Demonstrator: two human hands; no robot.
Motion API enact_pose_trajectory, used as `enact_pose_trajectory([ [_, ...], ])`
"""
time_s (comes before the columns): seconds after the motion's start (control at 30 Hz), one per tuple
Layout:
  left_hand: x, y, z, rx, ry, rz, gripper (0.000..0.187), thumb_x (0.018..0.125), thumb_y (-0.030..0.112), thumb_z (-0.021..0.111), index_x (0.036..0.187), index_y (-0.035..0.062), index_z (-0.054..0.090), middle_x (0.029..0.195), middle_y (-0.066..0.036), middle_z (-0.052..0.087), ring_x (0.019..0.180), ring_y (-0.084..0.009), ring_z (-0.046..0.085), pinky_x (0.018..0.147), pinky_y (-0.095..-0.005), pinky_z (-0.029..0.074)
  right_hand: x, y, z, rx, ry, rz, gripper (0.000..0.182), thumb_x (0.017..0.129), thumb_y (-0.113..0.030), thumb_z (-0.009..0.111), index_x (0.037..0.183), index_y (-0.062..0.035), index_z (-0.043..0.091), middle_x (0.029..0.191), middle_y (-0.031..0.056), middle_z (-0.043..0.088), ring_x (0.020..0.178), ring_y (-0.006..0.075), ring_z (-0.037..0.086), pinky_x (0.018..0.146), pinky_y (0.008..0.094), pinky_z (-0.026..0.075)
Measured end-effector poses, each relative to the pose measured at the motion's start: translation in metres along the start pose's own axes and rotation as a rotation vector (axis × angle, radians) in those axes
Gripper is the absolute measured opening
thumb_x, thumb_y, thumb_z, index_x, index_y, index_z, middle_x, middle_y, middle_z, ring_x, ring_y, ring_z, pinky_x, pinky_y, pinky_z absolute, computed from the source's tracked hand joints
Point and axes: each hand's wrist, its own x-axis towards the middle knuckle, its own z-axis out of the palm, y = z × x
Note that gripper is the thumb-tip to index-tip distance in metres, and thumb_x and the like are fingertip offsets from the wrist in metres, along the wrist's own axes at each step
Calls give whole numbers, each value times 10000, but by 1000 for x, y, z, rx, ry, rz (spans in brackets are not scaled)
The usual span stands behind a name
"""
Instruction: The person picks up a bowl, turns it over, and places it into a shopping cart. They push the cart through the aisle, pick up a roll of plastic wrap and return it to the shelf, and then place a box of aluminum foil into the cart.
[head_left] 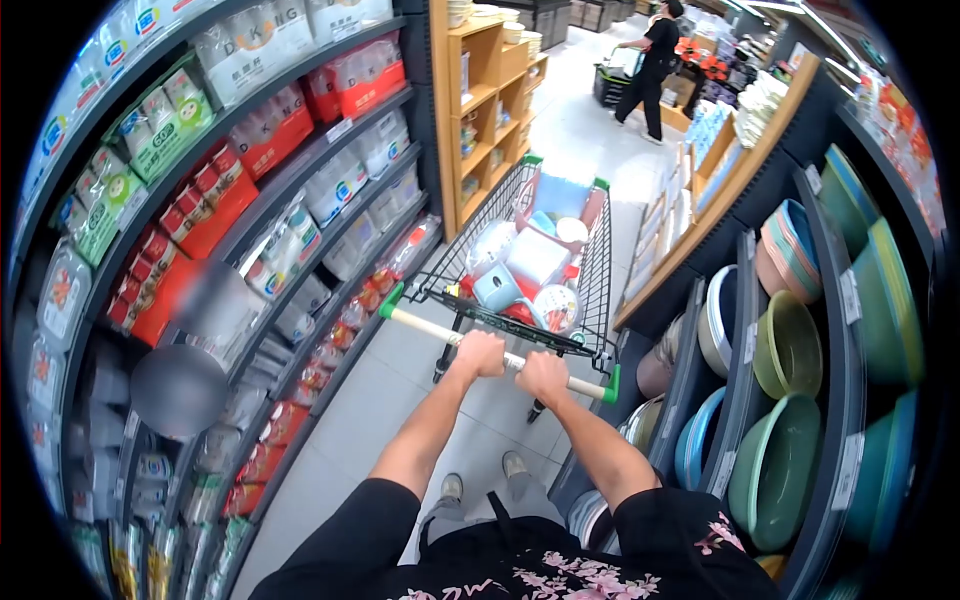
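Both hands are closed around the handle bar (pixel 440 333) of a shopping cart (pixel 520 270), the left hand (pixel 481 353) and right hand (pixel 543 375) side by side near the bar's middle. The bar's long axis runs across the person, from upper left to lower right, and the cart's basket stretches straight ahead, loaded with plastic goods. It stands in the aisle between shelves of packaged goods (pixel 250 200) on the left and plastic basins (pixel 785 350) on the right.

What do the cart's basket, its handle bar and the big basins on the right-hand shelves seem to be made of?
Cart basket: thin dark wire mesh, likely coated metal.
Handle bar, gripped by the left hand and right hand: pale and matte with green end caps, probably plastic.
Basins: smooth, softly glossy pastel green and blue, apparently moulded plastic.
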Motion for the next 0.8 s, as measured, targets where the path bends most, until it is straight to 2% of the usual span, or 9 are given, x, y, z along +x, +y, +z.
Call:
enact_pose_trajectory([
  [0.1, 14, -2, 2, 27, -33, -44, 255, 643, 253, 650, 781, 64, 752, 838, -192, 722, 778, -337, 719, 747, -431, 578, 13, 5, -9, -12, -59, -12, 255, 722, -221, 657, 858, -30, 756, 888, 217, 720, 842, 357, 717, 787, 420, 571],
  [0.3, 24, 16, 1, 43, -13, -113, 254, 664, 279, 649, 740, 53, 735, 793, -195, 710, 746, -354, 709, 721, -435, 572, 21, 27, -20, 13, -75, -65, 245, 717, -216, 655, 852, -41, 760, 885, 207, 724, 840, 349, 719, 773, 410, 573],
  [0.53, 18, 27, 1, 39, -13, -197, 266, 670, 289, 654, 781, 64, 743, 812, -204, 711, 766, -351, 712, 733, -439, 569, 22, 32, -30, 8, -115, -134, 226, 712, -219, 671, 833, -48, 757, 888, 200, 726, 847, 338, 720, 769, 411, 575],
  [0.57, 13, 14, -5, 23, -12, -201, 266, 670, 289, 654, 781, 64, 743, 812, -204, 711, 766, -351, 712, 733, -439, 569, 24, 17, -35, -7, -122, -127, 231, 714, -221, 672, 842, -49, 758, 895, 198, 726, 852, 340, 720, 772, 410, 575],
  [0.73, -1, 32, -4, -5, 27, -264, 224, 638, 245, 642, 729, 67, 743, 807, -186, 718, 757, -334, 714, 728, -419, 573, 18, 25, -28, -44, -142, -178, 245, 718, -227, 674, 866, -52, 759, 909, 194, 728, 857, 344, 719, 778, 412, 575],
  [0.8, -12, 20, -8, -13, 31, -272, 220, 633, 243, 646, 725, 68, 742, 810, -187, 718, 755, -331, 714, 726, -418, 572, 18, 9, -33, -35, -131, -198, 257, 726, -205, 624, 865, -29, 749, 893, 218, 717, 829, 355, 713, 748, 429, 572],
])
